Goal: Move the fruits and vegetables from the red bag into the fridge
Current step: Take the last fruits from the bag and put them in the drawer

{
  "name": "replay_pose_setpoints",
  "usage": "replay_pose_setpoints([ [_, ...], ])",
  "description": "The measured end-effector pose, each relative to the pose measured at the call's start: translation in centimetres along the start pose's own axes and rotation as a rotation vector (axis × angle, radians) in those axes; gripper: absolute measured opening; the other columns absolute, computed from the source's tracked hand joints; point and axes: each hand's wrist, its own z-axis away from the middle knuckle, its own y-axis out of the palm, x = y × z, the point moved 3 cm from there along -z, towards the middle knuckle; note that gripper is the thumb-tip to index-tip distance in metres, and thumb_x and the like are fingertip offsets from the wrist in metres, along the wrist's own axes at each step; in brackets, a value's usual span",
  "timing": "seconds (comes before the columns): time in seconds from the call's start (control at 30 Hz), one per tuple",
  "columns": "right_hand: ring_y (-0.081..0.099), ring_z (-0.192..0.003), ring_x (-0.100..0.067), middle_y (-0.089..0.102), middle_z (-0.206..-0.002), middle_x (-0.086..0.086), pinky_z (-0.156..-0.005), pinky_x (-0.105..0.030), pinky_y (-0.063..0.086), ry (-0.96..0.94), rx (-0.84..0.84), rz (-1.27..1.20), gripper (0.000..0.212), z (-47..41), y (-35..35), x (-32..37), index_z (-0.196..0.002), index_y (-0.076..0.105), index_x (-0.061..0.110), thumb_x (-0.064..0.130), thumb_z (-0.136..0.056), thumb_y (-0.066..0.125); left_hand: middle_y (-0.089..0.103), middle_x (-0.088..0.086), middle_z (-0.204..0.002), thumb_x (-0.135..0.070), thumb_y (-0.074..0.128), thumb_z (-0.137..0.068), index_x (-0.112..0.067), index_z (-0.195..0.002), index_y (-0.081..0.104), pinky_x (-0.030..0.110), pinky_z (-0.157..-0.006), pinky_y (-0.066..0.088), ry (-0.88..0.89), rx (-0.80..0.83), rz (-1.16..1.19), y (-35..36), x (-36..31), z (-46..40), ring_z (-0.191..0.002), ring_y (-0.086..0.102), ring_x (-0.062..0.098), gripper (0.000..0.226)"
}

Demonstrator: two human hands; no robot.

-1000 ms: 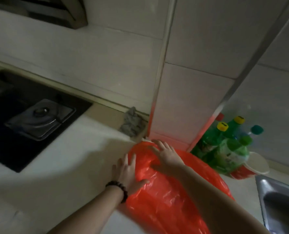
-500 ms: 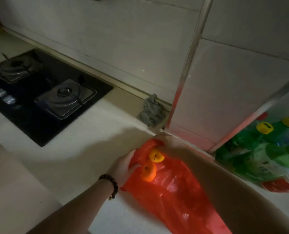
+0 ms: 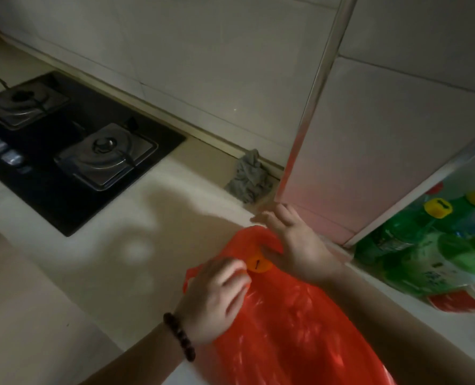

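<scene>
The red bag (image 3: 292,323), lying on the counter (image 3: 97,273) at 5 o'clock, is being pinched at its mouth by the left hand (image 3: 217,298) while the right hand (image 3: 300,245), fingers spread, is parting it so the yellow fruit (image 3: 258,263) is being exposed.

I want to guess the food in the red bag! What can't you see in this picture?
Head view only:
- Inside the red bag: the plastic hides all but one orange-yellow round top at its mouth.
- Left hand: its fingertips are blurred, so its grip is unclear.
- Right hand: its thumb is behind the bag's edge.
- Green bottles: cut off by the right edge.
- The fridge: out of frame.
</scene>
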Motion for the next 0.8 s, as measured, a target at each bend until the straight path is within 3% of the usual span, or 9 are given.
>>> replay_pose_setpoints([
  [0.07, 0.05, -0.109, -0.029, 0.054, -0.119, -0.011, -0.092, -0.038, 0.044, -0.127, -0.022, -0.011, 0.032, 1.8, 0.9, 1.8, -0.115, 0.059, 0.008, 0.017, -0.084, 0.06, 0.06, 0.002, -0.103, -0.029, 0.054, -0.085, -0.016, -0.093, 0.064, 0.03, -0.088, 0.04, 0.053, 0.093, -0.114, 1.8, 0.4, 1.2, -0.098, 0.05, 0.02, 0.019],
  [0.17, 0.053, -0.104, -0.028, 0.058, -0.114, -0.009, -0.088, -0.04, 0.047, -0.183, 0.132, -0.006, 0.025, 3.4, 4.2, 1.5, -0.112, 0.061, 0.011, 0.021, -0.092, 0.05, 0.063, 0.006, -0.106, -0.052, 0.049, -0.08, -0.015, -0.101, 0.066, 0.031, -0.092, 0.038, -0.084, 0.257, -0.251, 3.7, 2.5, 1.6, -0.102, 0.049, 0.022, 0.045],
  [0.27, 0.048, -0.118, -0.026, 0.053, -0.129, -0.005, -0.096, -0.043, 0.045, -0.079, 0.254, 0.092, 0.04, 3.2, 6.2, -1.2, -0.123, 0.055, 0.019, 0.034, -0.088, 0.044, 0.057, 0.012, -0.123, -0.07, 0.041, -0.077, -0.009, -0.121, 0.056, 0.037, -0.099, 0.043, -0.209, 0.411, -0.283, 4.2, 3.6, 1.2, -0.114, 0.054, 0.029, 0.076],
  [0.33, 0.042, -0.125, -0.024, 0.047, -0.137, -0.001, -0.101, -0.042, 0.042, -0.02, 0.289, 0.103, 0.051, 2.4, 6.7, -2.5, -0.131, 0.049, 0.023, 0.043, -0.084, 0.042, 0.036, 0.012, -0.145, -0.073, 0.043, -0.077, -0.009, -0.142, 0.032, 0.038, -0.111, 0.027, -0.245, 0.462, -0.263, 4.4, 3.8, 0.7, -0.134, 0.034, 0.029, 0.091],
  [0.4, 0.037, -0.13, -0.024, 0.041, -0.142, -0.001, -0.104, -0.045, 0.039, -0.006, 0.311, 0.099, 0.058, 1.5, 7.2, -3.0, -0.137, 0.043, 0.023, 0.047, -0.084, 0.046, 0.018, 0.008, -0.153, -0.072, 0.049, -0.076, -0.014, -0.148, 0.012, 0.037, -0.116, 0.014, -0.279, 0.512, -0.247, 5.0, 4.1, 0.5, -0.141, 0.016, 0.025, 0.1],
  [0.47, 0.027, -0.137, -0.023, 0.031, -0.149, 0.001, -0.11, -0.047, 0.032, -0.012, 0.35, 0.132, 0.068, 0.6, 8.0, -3.4, -0.143, 0.034, 0.026, 0.051, -0.083, 0.055, 0.011, 0.006, -0.156, -0.073, 0.053, -0.073, -0.017, -0.149, 0.003, 0.037, -0.117, 0.008, -0.299, 0.539, -0.264, 5.5, 4.5, 0.6, -0.143, 0.01, 0.024, 0.107],
  [0.6, 0.015, -0.141, -0.023, 0.017, -0.154, 0.005, -0.112, -0.044, 0.025, 0.055, 0.418, 0.141, 0.086, -0.4, 8.7, -4.6, -0.147, 0.016, 0.035, 0.053, -0.078, 0.065, 0.004, 0.002, -0.158, -0.067, 0.059, -0.073, -0.018, -0.149, -0.003, 0.034, -0.115, -0.004, -0.311, 0.555, -0.282, 6.5, 5.4, 1.3, -0.145, 0.003, 0.018, 0.109],
  [0.7, 0.021, -0.14, -0.027, 0.016, -0.155, 0.001, -0.111, -0.046, 0.029, 0.245, 0.491, 0.06, 0.098, -0.5, 8.2, -6.1, -0.148, 0.008, 0.035, 0.05, -0.075, 0.071, 0.007, 0.0, -0.158, -0.065, 0.061, -0.073, -0.02, -0.149, -0.002, 0.034, -0.117, 0.0, -0.325, 0.532, -0.262, 6.7, 5.9, 0.5, -0.145, 0.004, 0.017, 0.109],
  [0.8, 0.011, -0.144, -0.027, 0.006, -0.158, 0.0, -0.115, -0.046, 0.022, 0.343, 0.526, 0.072, 0.112, -0.1, 7.0, -6.9, -0.15, -0.001, 0.032, 0.055, -0.07, 0.074, 0.01, 0.0, -0.157, -0.075, 0.054, -0.07, -0.021, -0.149, 0.0, 0.038, -0.117, 0.004, -0.345, 0.514, -0.241, 6.3, 5.7, -0.6, -0.144, 0.008, 0.019, 0.11],
])
